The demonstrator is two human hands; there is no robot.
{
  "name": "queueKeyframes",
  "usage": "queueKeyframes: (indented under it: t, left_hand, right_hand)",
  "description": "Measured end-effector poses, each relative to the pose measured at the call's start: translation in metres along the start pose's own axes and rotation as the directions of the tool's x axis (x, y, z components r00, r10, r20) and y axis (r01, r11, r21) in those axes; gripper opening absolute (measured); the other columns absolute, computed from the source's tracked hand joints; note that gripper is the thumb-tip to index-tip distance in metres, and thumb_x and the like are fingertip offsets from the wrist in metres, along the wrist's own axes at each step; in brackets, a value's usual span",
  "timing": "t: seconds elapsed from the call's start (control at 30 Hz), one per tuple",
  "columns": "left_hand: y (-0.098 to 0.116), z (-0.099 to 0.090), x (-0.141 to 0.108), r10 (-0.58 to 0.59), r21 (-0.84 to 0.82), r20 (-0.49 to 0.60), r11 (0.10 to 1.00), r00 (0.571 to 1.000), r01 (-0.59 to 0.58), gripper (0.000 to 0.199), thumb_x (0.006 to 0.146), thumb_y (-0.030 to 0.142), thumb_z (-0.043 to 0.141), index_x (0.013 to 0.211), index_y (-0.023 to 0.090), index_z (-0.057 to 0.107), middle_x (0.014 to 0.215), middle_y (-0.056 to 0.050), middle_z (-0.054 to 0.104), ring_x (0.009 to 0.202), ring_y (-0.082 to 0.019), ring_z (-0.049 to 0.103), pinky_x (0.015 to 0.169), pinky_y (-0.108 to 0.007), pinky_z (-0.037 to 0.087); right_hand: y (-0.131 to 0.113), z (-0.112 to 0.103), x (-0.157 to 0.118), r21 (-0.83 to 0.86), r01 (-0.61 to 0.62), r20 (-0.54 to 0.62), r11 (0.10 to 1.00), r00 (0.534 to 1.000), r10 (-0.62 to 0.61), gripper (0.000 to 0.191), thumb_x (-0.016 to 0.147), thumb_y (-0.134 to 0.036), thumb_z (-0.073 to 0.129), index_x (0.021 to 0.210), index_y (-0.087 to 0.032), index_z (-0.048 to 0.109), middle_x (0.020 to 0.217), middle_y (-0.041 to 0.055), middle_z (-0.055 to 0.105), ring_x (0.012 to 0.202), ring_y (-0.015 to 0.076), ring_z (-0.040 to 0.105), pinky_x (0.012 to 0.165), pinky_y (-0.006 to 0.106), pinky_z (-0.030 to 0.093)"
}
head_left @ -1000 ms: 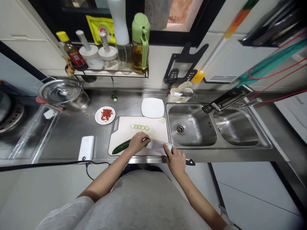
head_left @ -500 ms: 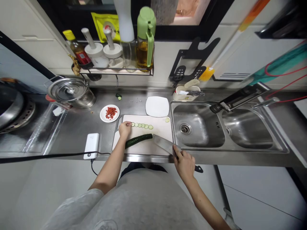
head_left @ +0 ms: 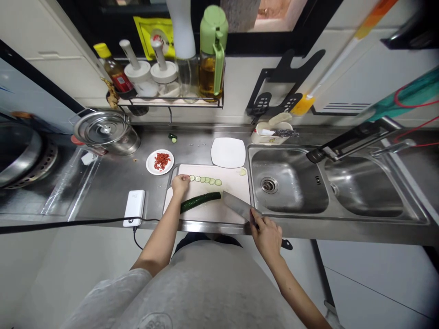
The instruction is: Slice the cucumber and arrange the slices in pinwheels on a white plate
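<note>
"How are your hands set, and what are they on?"

"Your right hand [head_left: 267,235] is closed around the black handle of one broad steel knife [head_left: 236,205], its forefinger laid toward the smooth grey blade. Your left hand [head_left: 180,185] has its fingertips drawn together at the left end of a row of cucumber slices [head_left: 207,180]; whether they grip a slice, you cannot tell from here."

"And the cucumber itself?"

"One long, dark green, bumpy-skinned cucumber [head_left: 200,200] lies at a slant on your pale, round-cornered cutting board [head_left: 233,183], its left end meeting your left forearm in view. Its cut end is just beside the blade's tip."

"Count the slices for you?"

"Six thin, pale discs with green rims show in the row, behind the cucumber. One more slice [head_left: 243,172] lies near the board's far right corner."

"What surrounds your board?"

"Two white plates: a round plate [head_left: 150,165] of chopped red pieces [head_left: 162,161], too many to count, and a glossy, square plate [head_left: 228,152] with rounded corners. To your left is one white, rectangular power bank [head_left: 134,205]; to your right, a brushed-steel sink [head_left: 324,196] with two basins."
</note>
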State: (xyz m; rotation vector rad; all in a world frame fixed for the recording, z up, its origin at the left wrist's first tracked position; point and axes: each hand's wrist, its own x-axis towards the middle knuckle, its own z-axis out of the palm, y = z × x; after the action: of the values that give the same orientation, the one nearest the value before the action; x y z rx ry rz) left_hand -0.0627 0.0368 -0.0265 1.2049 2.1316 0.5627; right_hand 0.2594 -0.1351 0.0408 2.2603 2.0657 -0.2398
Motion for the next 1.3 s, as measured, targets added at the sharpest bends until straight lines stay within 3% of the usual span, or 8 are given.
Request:
queueKeyframes:
  t: [0.33, 0.63, 0.83, 0.93, 1.03, 1.1, 1.17, 1.3]
  left_hand:
    - [0.009, 0.000, -0.003, 0.032, 0.046, 0.001, 0.998, 0.999, -0.032, 0.018, 0.076, 0.025, 0.058, 0.086, 0.019, 0.072, 0.082, -0.005, 0.073, 0.077, -0.019, 0.065, 0.075, -0.027, 0.045]
    - [0.015, 0.006, -0.006, 0.166, 0.204, -0.017, 0.966, 0.986, -0.159, 0.019, 0.079, 0.022, 0.052, 0.081, 0.021, 0.071, 0.083, -0.010, 0.071, 0.083, -0.027, 0.065, 0.078, -0.034, 0.045]
    - [0.022, 0.004, -0.014, 0.190, 0.331, -0.062, 0.930, 0.980, -0.159, 0.023, 0.084, 0.027, 0.049, 0.088, 0.022, 0.071, 0.097, -0.012, 0.067, 0.092, -0.030, 0.061, 0.077, -0.037, 0.045]
    - [0.025, -0.001, -0.027, 0.212, 0.308, -0.088, 0.935, 0.973, -0.176, 0.029, 0.089, 0.032, 0.045, 0.102, 0.022, 0.069, 0.105, -0.013, 0.064, 0.095, -0.029, 0.060, 0.080, -0.039, 0.046]
    - [0.025, -0.001, -0.053, 0.389, 0.250, -0.024, 0.894, 0.921, -0.371, 0.034, 0.091, 0.036, 0.045, 0.116, 0.022, 0.063, 0.109, -0.011, 0.062, 0.100, -0.026, 0.059, 0.086, -0.038, 0.046]
    - [0.024, 0.003, -0.074, 0.559, 0.187, 0.142, 0.795, 0.817, -0.577, 0.032, 0.090, 0.038, 0.048, 0.116, 0.024, 0.063, 0.109, -0.009, 0.062, 0.103, -0.024, 0.057, 0.091, -0.036, 0.046]
    - [0.023, 0.010, -0.091, 0.634, 0.156, 0.251, 0.719, 0.731, -0.677, 0.031, 0.089, 0.036, 0.051, 0.115, 0.026, 0.063, 0.110, -0.008, 0.061, 0.105, -0.023, 0.056, 0.094, -0.037, 0.045]
    - [0.022, 0.022, -0.104, 0.645, 0.188, 0.296, 0.684, 0.705, -0.705, 0.033, 0.088, 0.033, 0.051, 0.119, 0.025, 0.059, 0.116, -0.008, 0.059, 0.107, -0.024, 0.055, 0.095, -0.040, 0.044]
  right_hand:
    - [0.002, 0.000, 0.004, 0.007, -0.022, 0.011, 1.000, 1.000, 0.022, 0.044, 0.091, -0.030, 0.050, 0.135, -0.029, 0.053, 0.088, 0.0052, 0.059, 0.084, 0.0190, 0.050, 0.072, 0.030, 0.024]
    - [0.005, 0.003, 0.003, 0.032, -0.035, 0.004, 0.999, 0.999, 0.035, 0.042, 0.093, -0.031, 0.047, 0.134, -0.029, 0.054, 0.086, 0.0045, 0.060, 0.083, 0.0189, 0.051, 0.071, 0.030, 0.024]
    - [0.005, 0.002, 0.004, 0.069, -0.043, 0.011, 0.997, 0.999, 0.042, 0.042, 0.093, -0.032, 0.046, 0.134, -0.027, 0.054, 0.085, 0.0057, 0.061, 0.083, 0.0193, 0.053, 0.071, 0.030, 0.026]
    - [0.005, 0.004, 0.005, 0.134, -0.062, 0.013, 0.989, 0.998, 0.061, 0.042, 0.093, -0.033, 0.044, 0.133, -0.026, 0.056, 0.087, 0.0062, 0.063, 0.084, 0.0197, 0.056, 0.072, 0.029, 0.030]
    - [0.004, 0.006, 0.008, 0.304, -0.084, 0.023, 0.949, 0.997, 0.080, 0.043, 0.096, -0.036, 0.036, 0.130, -0.021, 0.058, 0.097, 0.0086, 0.067, 0.088, 0.0204, 0.060, 0.074, 0.029, 0.037]
    - [0.003, 0.007, 0.011, 0.422, -0.115, 0.049, 0.899, 0.993, 0.104, 0.047, 0.096, -0.039, 0.030, 0.127, -0.017, 0.059, 0.102, 0.0106, 0.068, 0.089, 0.0213, 0.062, 0.074, 0.028, 0.040]
    - [0.001, 0.008, 0.014, 0.490, -0.154, 0.100, 0.858, 0.988, 0.121, 0.051, 0.096, -0.043, 0.028, 0.124, -0.014, 0.059, 0.097, 0.0114, 0.070, 0.086, 0.0226, 0.063, 0.072, 0.028, 0.042]
    - [-0.003, 0.009, 0.016, 0.526, -0.161, 0.175, 0.835, 0.981, 0.079, 0.049, 0.094, -0.048, 0.027, 0.109, -0.015, 0.061, 0.080, 0.0084, 0.069, 0.074, 0.0229, 0.063, 0.066, 0.028, 0.040]
